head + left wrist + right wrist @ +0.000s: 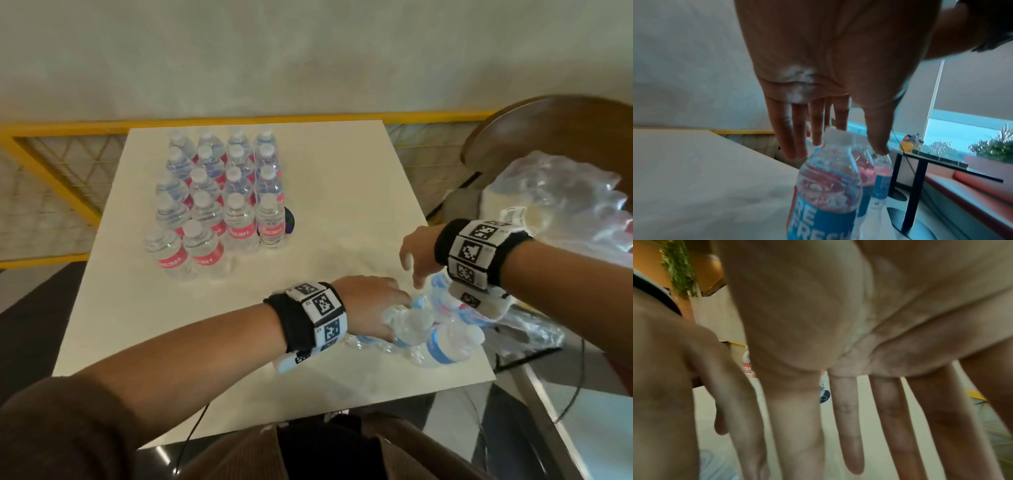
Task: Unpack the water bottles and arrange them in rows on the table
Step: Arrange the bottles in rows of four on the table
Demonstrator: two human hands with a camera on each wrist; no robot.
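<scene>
White table [342, 192], wrapped bottles [442, 339], standing rows [219, 195]

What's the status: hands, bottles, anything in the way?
Both hands open: left hand reaching onto the loose bottles at the table's near right corner, right hand hovering above. Arranged rows stand upright, far left. Nothing blocking.

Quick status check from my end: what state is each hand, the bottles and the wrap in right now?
Arranged bottles: upright, capped, in rows at the table's far left.
Remaining bottles: clustered at the table's near right edge, not yet placed.
Left hand: fingers straight, reaching onto a bottle top, no grip closed yet.
Right hand: open, fingers spread above the cluster.
Plastic wrap: crumpled, lying off the table on the right.
Table: holding both groups.
</scene>
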